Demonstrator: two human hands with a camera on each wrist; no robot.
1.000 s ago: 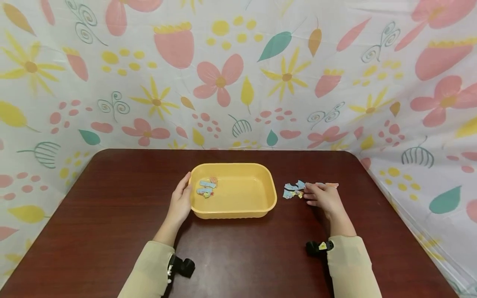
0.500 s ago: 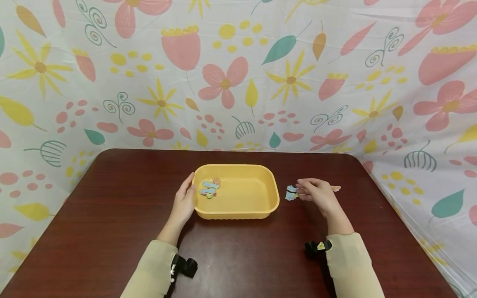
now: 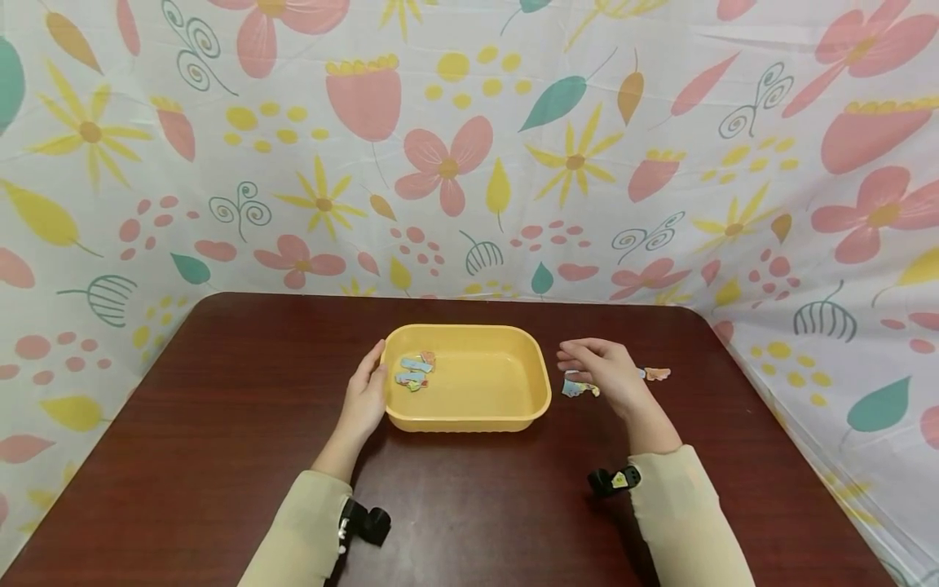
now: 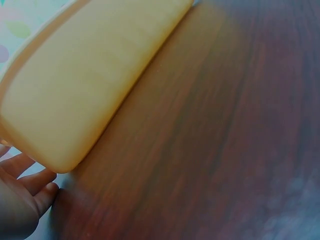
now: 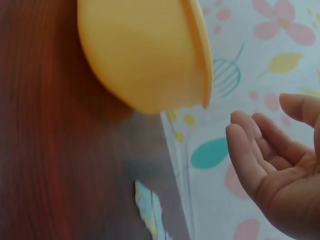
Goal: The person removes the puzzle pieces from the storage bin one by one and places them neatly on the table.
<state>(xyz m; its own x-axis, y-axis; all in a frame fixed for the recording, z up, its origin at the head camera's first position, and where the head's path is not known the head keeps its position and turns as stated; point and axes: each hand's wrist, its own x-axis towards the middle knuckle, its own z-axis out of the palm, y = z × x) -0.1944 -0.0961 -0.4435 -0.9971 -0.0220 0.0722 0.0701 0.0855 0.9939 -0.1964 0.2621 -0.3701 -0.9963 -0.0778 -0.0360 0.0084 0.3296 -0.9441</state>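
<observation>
A yellow plastic tray (image 3: 469, 425) stands on the table. My left hand (image 3: 364, 399) lies along its left end, fingers touching the outside wall near the rim. In the left wrist view, that hand (image 4: 22, 200) shows at the tray's near corner. Several small flat, irregular pieces (image 3: 413, 377), light blue with orange and yellow, lie inside the tray. Right of it, my right hand (image 3: 605, 377) hovers over more blue pieces (image 3: 579, 390), partly hiding them. In the right wrist view, that hand (image 5: 280, 165) has loosely bent fingers, its thumb apart and nothing between them.
An orange and blue piece (image 3: 656, 373) lies on the table to the right of my right hand. The dark brown tabletop (image 3: 220, 424) ends at the back against a white flowered cloth (image 3: 440, 244). Black cameras are strapped to both wrists.
My right hand has lifted off the pieces and moved left toward the tray, uncovering the orange and blue piece. The left hand stays at the tray; the head view has shifted slightly.
</observation>
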